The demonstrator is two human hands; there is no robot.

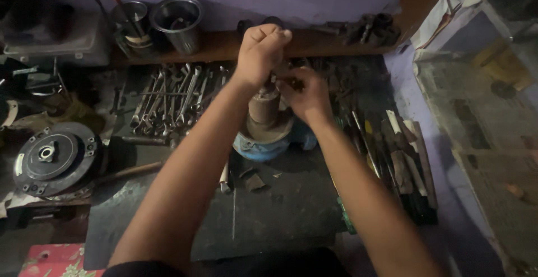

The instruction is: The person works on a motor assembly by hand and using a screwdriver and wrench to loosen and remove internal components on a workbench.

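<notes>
**Both hands working at the top of the vise**

The left hand (260,52) is clenching into a fist above the blue vise (269,142), though what it is gripping is hidden. The right hand (302,95) is curling its fingers around a small part at the top of the rusty cylinder (264,107), which is standing upright in the vise at the bench's middle. Judging by this, the cylinder is already clamped and the work on its top is under way, unfinished. Wrenches (168,97) are lying to the left, files (403,159) to the right, a round disc (53,156) far left.
</notes>
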